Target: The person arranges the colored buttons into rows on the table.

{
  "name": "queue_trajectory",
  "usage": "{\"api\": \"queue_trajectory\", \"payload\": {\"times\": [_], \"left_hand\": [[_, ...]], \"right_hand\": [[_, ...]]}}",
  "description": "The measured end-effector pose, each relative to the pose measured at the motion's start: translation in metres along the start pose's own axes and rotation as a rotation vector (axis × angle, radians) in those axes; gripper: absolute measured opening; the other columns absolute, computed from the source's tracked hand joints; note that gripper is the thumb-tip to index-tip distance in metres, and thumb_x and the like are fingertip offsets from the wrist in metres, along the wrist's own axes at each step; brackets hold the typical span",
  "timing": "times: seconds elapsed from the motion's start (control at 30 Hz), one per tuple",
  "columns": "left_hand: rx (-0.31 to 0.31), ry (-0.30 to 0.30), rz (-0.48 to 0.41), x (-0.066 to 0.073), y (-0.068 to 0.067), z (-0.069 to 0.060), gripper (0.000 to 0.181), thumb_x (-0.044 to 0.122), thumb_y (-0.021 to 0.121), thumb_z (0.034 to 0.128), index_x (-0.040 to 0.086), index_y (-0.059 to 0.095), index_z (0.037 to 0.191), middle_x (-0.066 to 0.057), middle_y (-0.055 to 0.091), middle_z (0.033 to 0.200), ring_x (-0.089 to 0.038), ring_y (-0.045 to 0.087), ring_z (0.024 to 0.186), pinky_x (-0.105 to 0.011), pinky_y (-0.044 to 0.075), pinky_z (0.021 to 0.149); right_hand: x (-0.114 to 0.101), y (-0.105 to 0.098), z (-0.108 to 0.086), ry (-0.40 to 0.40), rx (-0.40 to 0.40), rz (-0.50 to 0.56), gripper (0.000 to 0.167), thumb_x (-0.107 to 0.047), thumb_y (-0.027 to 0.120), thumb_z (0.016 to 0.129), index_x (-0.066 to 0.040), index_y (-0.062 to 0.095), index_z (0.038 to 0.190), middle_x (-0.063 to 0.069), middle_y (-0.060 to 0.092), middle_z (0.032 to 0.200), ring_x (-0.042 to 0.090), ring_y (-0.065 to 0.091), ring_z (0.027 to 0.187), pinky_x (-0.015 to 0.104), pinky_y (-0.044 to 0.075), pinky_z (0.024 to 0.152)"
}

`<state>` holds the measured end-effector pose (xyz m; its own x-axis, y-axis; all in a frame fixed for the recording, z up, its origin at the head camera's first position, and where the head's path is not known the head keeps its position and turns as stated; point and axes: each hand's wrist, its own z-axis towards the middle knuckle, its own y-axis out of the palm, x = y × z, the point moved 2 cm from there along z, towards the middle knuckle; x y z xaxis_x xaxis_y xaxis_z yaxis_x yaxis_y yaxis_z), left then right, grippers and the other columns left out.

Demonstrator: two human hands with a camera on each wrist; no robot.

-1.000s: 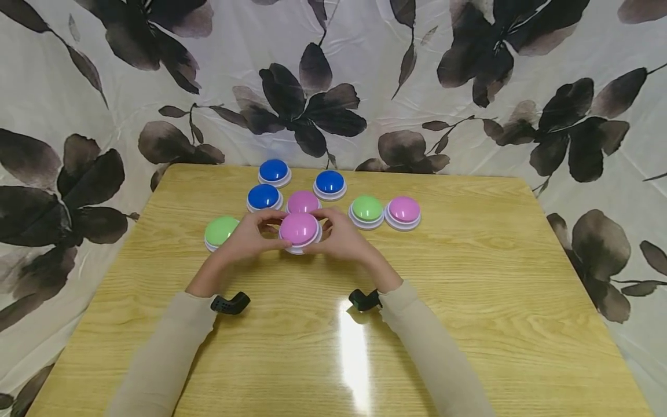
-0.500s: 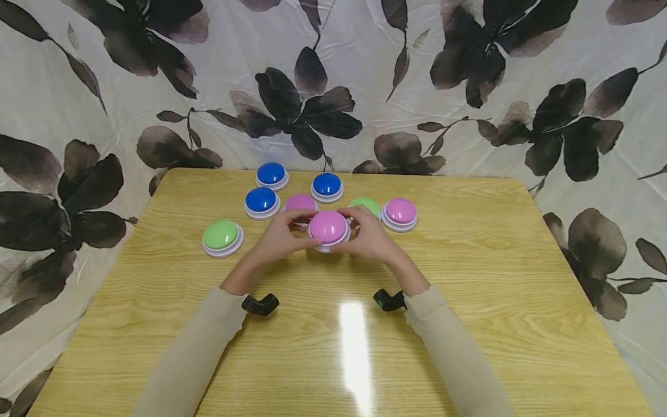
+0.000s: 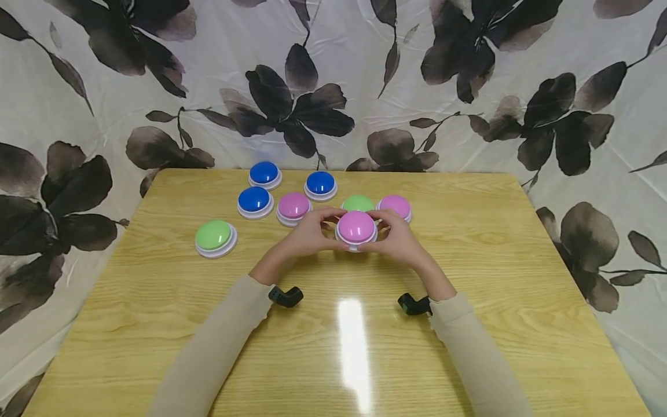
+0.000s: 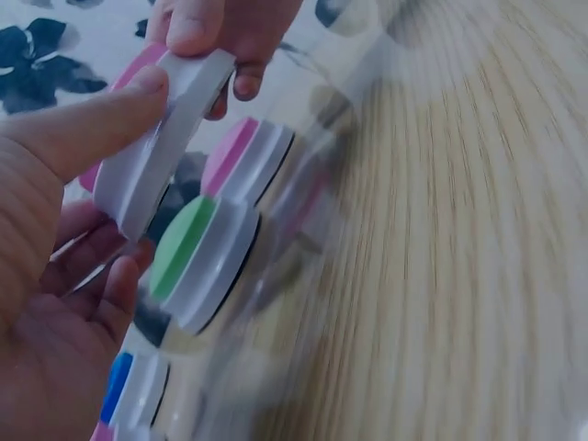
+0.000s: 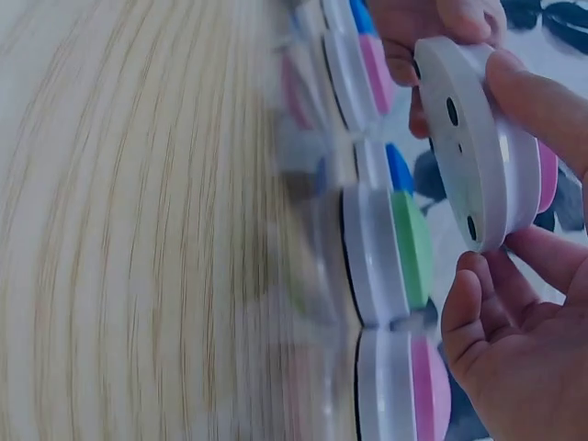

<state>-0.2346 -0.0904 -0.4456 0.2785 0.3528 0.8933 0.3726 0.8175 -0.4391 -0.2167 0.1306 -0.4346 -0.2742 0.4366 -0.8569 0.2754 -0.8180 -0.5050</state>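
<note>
A pink push button [image 3: 356, 226] with a white round base is held off the table between both hands. My left hand [image 3: 311, 233] pinches its left rim, thumb on the near side. From the other side my right hand [image 3: 397, 237] pinches the right rim. Dark spots show on the raised base [image 5: 464, 147] in the right wrist view. Just behind it stand a green button [image 3: 358, 203], partly covered, and a second pink button [image 3: 394, 205]. Another pink button [image 3: 293, 207] sits behind my left hand.
Three blue buttons stand towards the back: one at the rear [image 3: 264, 174], one nearer [image 3: 254, 201] and one to the right [image 3: 320, 184]. A green button [image 3: 214, 237] sits apart at the left. The wooden table [image 3: 208, 347] ends at a floral cloth [image 3: 391, 116].
Both hands have carried the pink button to the right, from in front of the middle pink button to in front of the right-hand green one. The buttons on the table stay put.
</note>
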Motion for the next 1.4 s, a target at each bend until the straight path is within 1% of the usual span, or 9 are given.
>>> {"api": "queue_trajectory", "payload": {"times": [0.23,0.4,0.67,0.73,0.87,0.97,1.17,1.3,1.4], "left_hand": [[-0.055,0.027,-0.016,0.006,0.020,0.024,0.070,0.019,0.090,0.0693,0.003,0.059,0.130,-0.004,0.060,0.115,-0.018,0.057,0.105,-0.031,0.051,0.089],[-0.107,0.033,-0.023,0.013,0.033,0.037,0.071,0.020,0.090,0.0695,0.004,0.058,0.131,-0.004,0.058,0.117,-0.017,0.058,0.104,-0.030,0.051,0.088],[-0.169,0.071,0.142,0.032,0.048,0.059,0.075,0.028,0.089,0.0711,0.007,0.056,0.135,-0.002,0.059,0.125,-0.014,0.052,0.113,-0.034,0.043,0.098],[-0.182,0.096,0.160,0.037,0.051,0.067,0.075,0.029,0.089,0.0707,0.007,0.056,0.134,-0.002,0.060,0.126,-0.013,0.051,0.114,-0.034,0.041,0.100],[-0.211,0.143,0.147,0.041,0.058,0.081,0.071,0.027,0.090,0.0701,0.008,0.059,0.132,-0.001,0.061,0.124,-0.012,0.053,0.112,-0.034,0.043,0.099],[-0.233,0.125,0.119,0.040,0.064,0.088,0.072,0.028,0.089,0.0704,0.009,0.058,0.133,0.000,0.061,0.125,-0.013,0.053,0.112,-0.032,0.044,0.098],[-0.245,0.070,0.115,0.040,0.069,0.106,0.077,0.031,0.088,0.0715,0.007,0.054,0.136,-0.004,0.057,0.131,-0.019,0.052,0.119,-0.032,0.042,0.101],[-0.252,0.072,0.110,0.044,0.070,0.119,0.077,0.027,0.089,0.0715,0.005,0.054,0.136,-0.006,0.058,0.128,-0.018,0.054,0.115,-0.029,0.044,0.099],[-0.258,0.085,0.132,0.046,0.071,0.128,0.076,0.026,0.089,0.0713,0.004,0.055,0.135,-0.007,0.060,0.126,-0.017,0.056,0.112,-0.029,0.045,0.096]], "right_hand": [[0.010,-0.021,-0.012,0.013,0.013,0.015,0.072,-0.014,0.089,0.071,-0.007,0.055,0.134,0.008,0.056,0.122,0.025,0.052,0.100,0.039,0.048,0.081],[0.015,-0.033,-0.023,0.060,0.039,-0.008,0.074,-0.018,0.088,0.071,-0.008,0.053,0.136,0.010,0.051,0.121,0.027,0.050,0.102,0.040,0.047,0.083],[0.020,-0.052,-0.037,0.120,0.096,-0.037,0.078,-0.024,0.086,0.075,-0.006,0.048,0.140,0.013,0.048,0.126,0.028,0.048,0.107,0.045,0.045,0.089],[0.019,-0.058,-0.038,0.118,0.113,-0.041,0.076,-0.023,0.086,0.076,-0.005,0.048,0.140,0.013,0.048,0.124,0.028,0.048,0.105,0.045,0.045,0.088],[0.000,-0.070,-0.044,0.114,0.118,-0.024,0.072,-0.013,0.084,0.077,0.003,0.048,0.137,0.020,0.049,0.123,0.034,0.049,0.104,0.052,0.045,0.089],[-0.001,-0.076,-0.045,0.115,0.113,-0.008,0.072,-0.007,0.083,0.076,0.008,0.046,0.137,0.025,0.048,0.126,0.038,0.048,0.106,0.056,0.043,0.090],[0.038,-0.089,-0.033,0.129,0.148,-0.031,0.076,-0.019,0.085,0.076,-0.001,0.048,0.139,0.017,0.051,0.129,0.030,0.049,0.107,0.044,0.046,0.088],[0.045,-0.098,-0.026,0.134,0.165,-0.041,0.075,-0.020,0.085,0.076,-0.003,0.049,0.139,0.015,0.053,0.129,0.030,0.051,0.107,0.035,0.048,0.081],[0.048,-0.104,-0.021,0.152,0.164,-0.054,0.075,-0.021,0.086,0.075,-0.003,0.050,0.138,0.014,0.054,0.130,0.029,0.052,0.108,0.034,0.048,0.080]]}}
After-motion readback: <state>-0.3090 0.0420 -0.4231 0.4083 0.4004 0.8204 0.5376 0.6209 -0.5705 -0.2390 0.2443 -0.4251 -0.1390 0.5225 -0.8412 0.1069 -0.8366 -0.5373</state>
